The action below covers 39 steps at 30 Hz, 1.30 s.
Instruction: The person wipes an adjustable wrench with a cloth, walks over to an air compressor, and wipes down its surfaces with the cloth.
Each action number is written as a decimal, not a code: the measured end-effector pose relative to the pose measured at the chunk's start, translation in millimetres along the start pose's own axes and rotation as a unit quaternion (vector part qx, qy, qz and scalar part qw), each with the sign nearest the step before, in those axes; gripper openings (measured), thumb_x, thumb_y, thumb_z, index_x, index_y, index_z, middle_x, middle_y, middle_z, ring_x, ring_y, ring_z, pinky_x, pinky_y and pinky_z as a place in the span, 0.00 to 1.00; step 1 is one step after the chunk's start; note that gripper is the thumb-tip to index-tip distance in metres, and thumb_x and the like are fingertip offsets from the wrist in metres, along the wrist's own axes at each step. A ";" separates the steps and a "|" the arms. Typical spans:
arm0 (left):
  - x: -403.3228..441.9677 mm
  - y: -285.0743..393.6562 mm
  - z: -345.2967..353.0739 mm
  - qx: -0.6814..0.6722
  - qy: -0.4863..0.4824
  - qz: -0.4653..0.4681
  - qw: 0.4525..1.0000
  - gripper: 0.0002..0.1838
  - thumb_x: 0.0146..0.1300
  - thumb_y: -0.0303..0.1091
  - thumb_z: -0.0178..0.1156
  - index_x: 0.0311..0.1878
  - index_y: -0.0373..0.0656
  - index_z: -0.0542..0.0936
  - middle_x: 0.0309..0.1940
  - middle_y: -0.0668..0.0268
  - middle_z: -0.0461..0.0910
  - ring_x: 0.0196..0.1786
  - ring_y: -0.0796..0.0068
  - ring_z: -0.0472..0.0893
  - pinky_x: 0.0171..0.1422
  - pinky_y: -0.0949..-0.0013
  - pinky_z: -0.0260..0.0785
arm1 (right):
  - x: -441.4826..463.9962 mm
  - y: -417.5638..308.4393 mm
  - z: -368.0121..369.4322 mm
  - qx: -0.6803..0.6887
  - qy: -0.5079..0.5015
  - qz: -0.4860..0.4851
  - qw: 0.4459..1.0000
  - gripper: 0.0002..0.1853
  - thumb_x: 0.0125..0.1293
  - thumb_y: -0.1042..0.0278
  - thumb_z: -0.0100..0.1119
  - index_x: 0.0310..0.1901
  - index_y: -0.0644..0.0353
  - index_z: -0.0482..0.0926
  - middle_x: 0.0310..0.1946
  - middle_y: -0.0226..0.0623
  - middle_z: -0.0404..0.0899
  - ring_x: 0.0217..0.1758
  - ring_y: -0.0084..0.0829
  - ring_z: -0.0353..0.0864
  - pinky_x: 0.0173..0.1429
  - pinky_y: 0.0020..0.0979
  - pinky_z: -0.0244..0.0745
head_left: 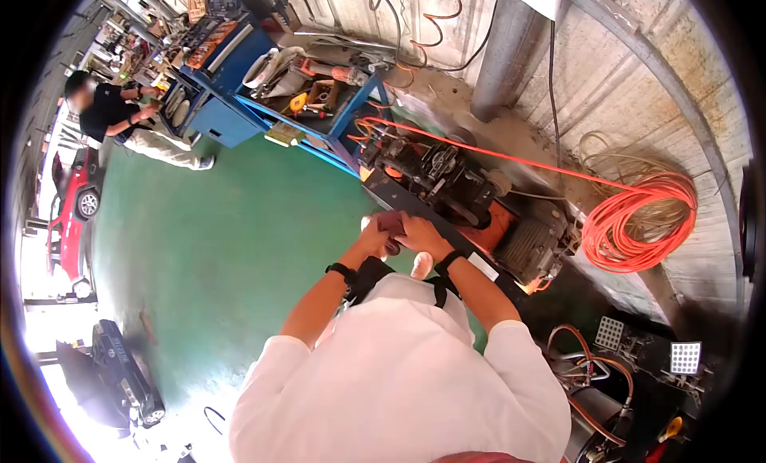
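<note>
In front of my waist, my left hand [371, 238] and my right hand [421, 235] come together with fingers bent around a dark reddish, cloth-like item [391, 222]. It looks soft and crumpled, and my fingers cover much of it, so its exact kind does not show. Both hands are closed on it, the left at its near left side and the right at its right side. Just beyond them, to the right, sits a greasy machine [435, 176] with a motor [533, 244] on an orange and black base.
A blue tool cart [339, 132] holds a drill [339, 72] and loose tools. Orange hose [638, 224] hangs coiled by the wall, one length stretching across the machine. A person [120, 116] stands at a blue cabinet [227, 122]. A red car [73, 200] and a dark car [120, 367] are at left.
</note>
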<state>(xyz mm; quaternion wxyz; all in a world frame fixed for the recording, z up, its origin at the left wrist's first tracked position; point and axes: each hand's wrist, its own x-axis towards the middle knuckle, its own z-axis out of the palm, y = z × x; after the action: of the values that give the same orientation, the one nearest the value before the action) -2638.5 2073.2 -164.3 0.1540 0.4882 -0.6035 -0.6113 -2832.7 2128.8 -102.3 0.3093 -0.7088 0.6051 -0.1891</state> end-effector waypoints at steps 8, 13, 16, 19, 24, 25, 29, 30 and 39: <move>27.3 53.9 -39.8 0.316 0.112 0.284 0.898 0.40 0.46 0.28 0.68 0.67 0.55 0.70 0.63 0.50 0.70 0.66 0.42 0.69 0.64 0.50 0.69 | 4.8 -20.3 -14.7 0.032 -0.073 0.093 0.992 0.30 0.67 0.39 0.51 0.44 0.65 0.77 0.37 0.52 0.84 0.41 0.57 0.82 0.48 0.53 0.76; 37.9 20.1 17.9 0.445 -0.003 0.224 0.867 0.45 0.46 0.37 0.72 0.71 0.56 0.66 0.71 0.46 0.59 0.74 0.36 0.55 0.69 0.37 0.59 | -67.5 37.3 -8.3 0.002 0.028 0.066 0.997 0.32 0.68 0.38 0.50 0.33 0.67 0.79 0.37 0.57 0.82 0.43 0.57 0.81 0.45 0.52 0.75; 7.2 31.5 77.3 0.482 -0.019 0.202 0.853 0.48 0.52 0.41 0.68 0.76 0.50 0.56 0.77 0.41 0.41 0.76 0.32 0.48 0.73 0.38 0.54 | -131.0 47.7 -12.7 0.020 0.010 0.152 0.988 0.28 0.69 0.42 0.53 0.39 0.67 0.80 0.37 0.54 0.83 0.42 0.53 0.82 0.43 0.48 0.76; -7.6 25.4 108.4 0.467 -0.015 0.280 0.839 0.46 0.53 0.38 0.67 0.75 0.50 0.57 0.76 0.39 0.40 0.76 0.31 0.48 0.73 0.37 0.54 | -184.6 48.3 -6.6 0.280 0.063 0.276 0.917 0.23 0.71 0.51 0.57 0.55 0.63 0.78 0.38 0.37 0.83 0.40 0.29 0.80 0.47 0.35 0.75; -38.4 31.8 129.2 0.399 -0.132 0.321 0.849 0.40 0.54 0.31 0.64 0.72 0.56 0.63 0.76 0.45 0.47 0.76 0.38 0.54 0.71 0.43 0.59 | -242.7 -1.6 8.1 0.282 0.100 0.287 0.910 0.23 0.72 0.51 0.56 0.57 0.63 0.76 0.43 0.37 0.82 0.44 0.27 0.78 0.51 0.33 0.73; -42.0 18.1 137.3 0.392 -0.141 0.315 0.853 0.40 0.54 0.31 0.64 0.72 0.56 0.63 0.76 0.45 0.47 0.76 0.38 0.54 0.71 0.43 0.59 | -250.7 -8.8 10.7 0.265 0.143 0.277 0.913 0.23 0.72 0.52 0.56 0.57 0.63 0.76 0.41 0.36 0.83 0.44 0.27 0.77 0.51 0.33 0.73; -67.5 38.3 165.4 0.191 -0.341 0.210 0.896 0.35 0.56 0.24 0.59 0.69 0.44 0.65 0.58 0.42 0.75 0.61 0.48 0.76 0.61 0.57 0.71 | -274.3 -16.8 23.5 0.226 0.234 0.234 0.916 0.20 0.72 0.55 0.55 0.56 0.62 0.77 0.52 0.43 0.76 0.59 0.35 0.72 0.63 0.34 0.66; -93.7 70.9 161.2 0.215 -0.326 0.193 0.900 0.33 0.56 0.23 0.58 0.68 0.41 0.64 0.54 0.42 0.76 0.56 0.45 0.77 0.58 0.56 0.72 | -275.1 -23.6 24.7 0.200 0.278 0.209 0.916 0.19 0.72 0.55 0.55 0.55 0.61 0.78 0.54 0.45 0.75 0.62 0.38 0.71 0.65 0.34 0.65; -148.5 61.8 112.4 0.215 -0.236 0.265 0.910 0.24 0.58 0.30 0.58 0.59 0.38 0.71 0.45 0.47 0.78 0.46 0.43 0.78 0.53 0.49 0.70 | -220.8 -48.1 -7.4 0.308 0.219 0.119 0.918 0.20 0.67 0.56 0.61 0.51 0.65 0.78 0.53 0.51 0.76 0.56 0.49 0.73 0.63 0.40 0.66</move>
<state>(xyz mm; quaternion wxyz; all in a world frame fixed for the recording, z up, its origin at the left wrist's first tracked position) -2680.6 2240.9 -71.5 0.0551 0.1731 -0.8461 -0.5011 -2845.1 2346.2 -41.3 0.3922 -0.4416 0.6496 -0.4788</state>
